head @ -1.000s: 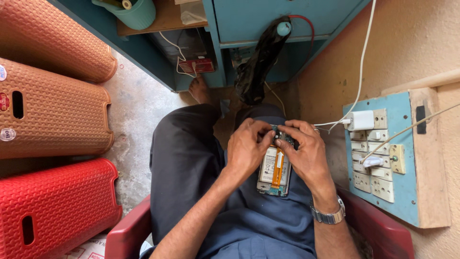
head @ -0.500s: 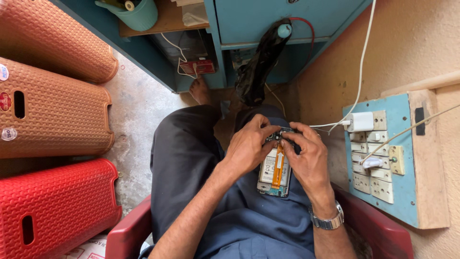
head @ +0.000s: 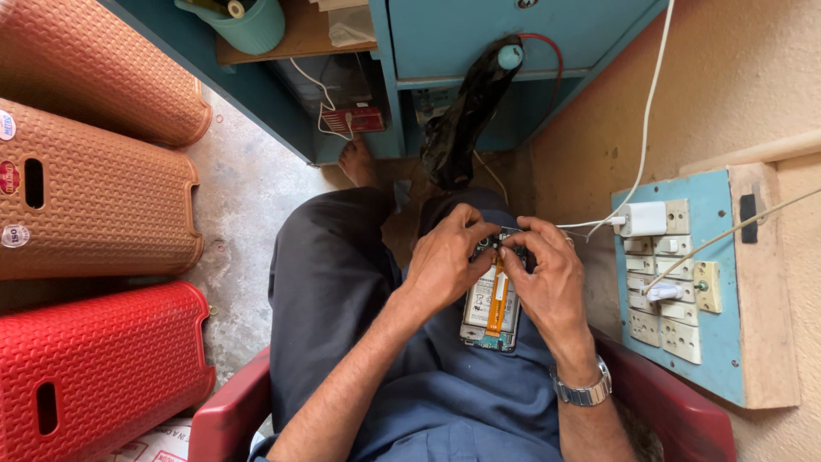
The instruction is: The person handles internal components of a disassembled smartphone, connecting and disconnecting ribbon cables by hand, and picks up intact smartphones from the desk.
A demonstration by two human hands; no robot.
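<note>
Staying pinched on opened phone top: both hands, unmoved.

Stacked plastic stools sit left; a blue switchboard with white charger hangs right.

an opened phone lies back-up on the person's lap, its rear cover off. inside show a pale battery with a label and an orange flat cable running lengthwise down the middle, with a teal edge at the bottom end. its long axis points from 6 toward 12 o'clock, tilted slightly. the top end, at 12, is hidden under fingers.
</note>
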